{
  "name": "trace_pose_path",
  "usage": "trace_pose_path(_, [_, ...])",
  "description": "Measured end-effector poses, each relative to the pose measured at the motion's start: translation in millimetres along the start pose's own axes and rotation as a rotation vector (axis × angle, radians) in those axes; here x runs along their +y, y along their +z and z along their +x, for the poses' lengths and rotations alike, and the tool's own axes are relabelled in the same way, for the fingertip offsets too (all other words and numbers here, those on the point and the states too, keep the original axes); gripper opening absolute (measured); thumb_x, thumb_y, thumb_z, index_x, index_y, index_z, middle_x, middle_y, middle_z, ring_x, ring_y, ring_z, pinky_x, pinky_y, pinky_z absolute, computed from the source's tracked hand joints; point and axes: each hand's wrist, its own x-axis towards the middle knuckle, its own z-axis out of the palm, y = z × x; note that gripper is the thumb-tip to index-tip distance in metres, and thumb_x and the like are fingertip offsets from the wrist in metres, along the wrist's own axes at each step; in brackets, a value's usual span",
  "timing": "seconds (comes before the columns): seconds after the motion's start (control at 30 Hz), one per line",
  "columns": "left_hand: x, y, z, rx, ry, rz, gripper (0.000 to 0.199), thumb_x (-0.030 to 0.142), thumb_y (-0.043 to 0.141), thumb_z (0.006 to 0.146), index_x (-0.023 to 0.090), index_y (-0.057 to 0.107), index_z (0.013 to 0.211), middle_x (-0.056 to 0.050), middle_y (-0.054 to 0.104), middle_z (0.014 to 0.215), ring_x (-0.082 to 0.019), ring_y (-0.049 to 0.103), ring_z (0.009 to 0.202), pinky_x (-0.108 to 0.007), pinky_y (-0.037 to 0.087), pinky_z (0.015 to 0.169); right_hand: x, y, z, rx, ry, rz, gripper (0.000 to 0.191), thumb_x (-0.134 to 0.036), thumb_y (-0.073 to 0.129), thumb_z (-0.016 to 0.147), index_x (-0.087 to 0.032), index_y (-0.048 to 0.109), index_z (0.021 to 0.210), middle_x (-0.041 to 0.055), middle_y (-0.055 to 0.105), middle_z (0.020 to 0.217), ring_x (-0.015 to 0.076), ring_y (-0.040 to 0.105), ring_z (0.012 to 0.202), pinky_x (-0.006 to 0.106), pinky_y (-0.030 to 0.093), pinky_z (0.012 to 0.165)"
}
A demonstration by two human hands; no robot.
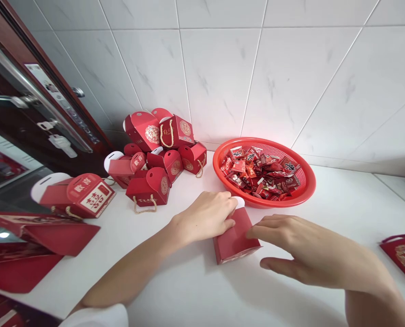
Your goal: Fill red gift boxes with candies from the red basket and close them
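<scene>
A red paper gift box [235, 236] lies on the bench [195, 281] between both hands. The left hand [207, 215] curls over its far-left top; the right hand [299, 247], fingers spread, touches its right side. No writing on it is readable.

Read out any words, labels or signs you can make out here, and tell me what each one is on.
"囍" twice: white label on the red gift box lying at far left.
Gold round emblems on the piled gift boxes: too small to read.
Print on the candy wrappers in the red basket: blurred, unreadable.
The box under the left hand and right hand: no text visible.
</scene>
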Motion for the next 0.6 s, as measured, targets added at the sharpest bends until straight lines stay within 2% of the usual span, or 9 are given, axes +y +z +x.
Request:
trace_pose_path(0.17, [0, 1.6, 0, 0.012, 0.005, -0.008, 0.015, 0.022, 0.058, 0.087, 0.022, 0.047, 0.077, -0.003, 0.063, 0.084, -0.021, 0.064, 0.070, -0.034, 0.032, 0.054, -2, -2, 6, -0.010, 0.043, 0.025, 0.013, -0.024, 0.058, 0.098, -0.023, 0.070, 0.102, 0.0047, 0.071, 0.087, 0.0210, 0.067, 0.078, 0.031, 0.050, 0.068])
trace_pose_path(0.37, [2, 2.0, 0, 0.014, 0.032, 0.015, 0.010, 0.019, 0.055, 0.087, 0.022, 0.048, 0.081, -0.004, 0.068, 0.091, -0.023, 0.068, 0.079, -0.034, 0.034, 0.056, 2, -1, 16, -0.018, 0.049, 0.064, 0.017, -0.020, 0.056, 0.097, -0.021, 0.066, 0.084, 0.0020, 0.067, 0.076, 0.0172, 0.063, 0.068, 0.027, 0.046, 0.062])
trace_pose_path(0.47, [2, 2.6, 0, 0.010, 0.050, -0.008, 0.009, 0.018, 0.057, 0.089, 0.021, 0.051, 0.095, -0.004, 0.072, 0.102, -0.024, 0.070, 0.085, -0.033, 0.037, 0.059, 8, 6, 18, 0.009, 0.133, 0.069, 0.021, -0.020, 0.060, 0.094, -0.021, 0.057, 0.073, 0.0004, 0.063, 0.070, 0.0151, 0.057, 0.061, 0.026, 0.040, 0.055])
trace_pose_path(0.6, [5, 4.3, 0, 0.010, 0.082, -0.060, 0.031, 0.015, 0.059, 0.089, 0.022, 0.047, 0.117, -0.003, 0.075, 0.107, -0.026, 0.073, 0.088, -0.031, 0.038, 0.060, 15, 26, 13, 0.110, 0.320, 0.133, 0.033, -0.031, 0.064, 0.093, -0.023, 0.044, 0.068, -0.0008, 0.061, 0.067, 0.0148, 0.051, 0.059, 0.028, 0.035, 0.054])
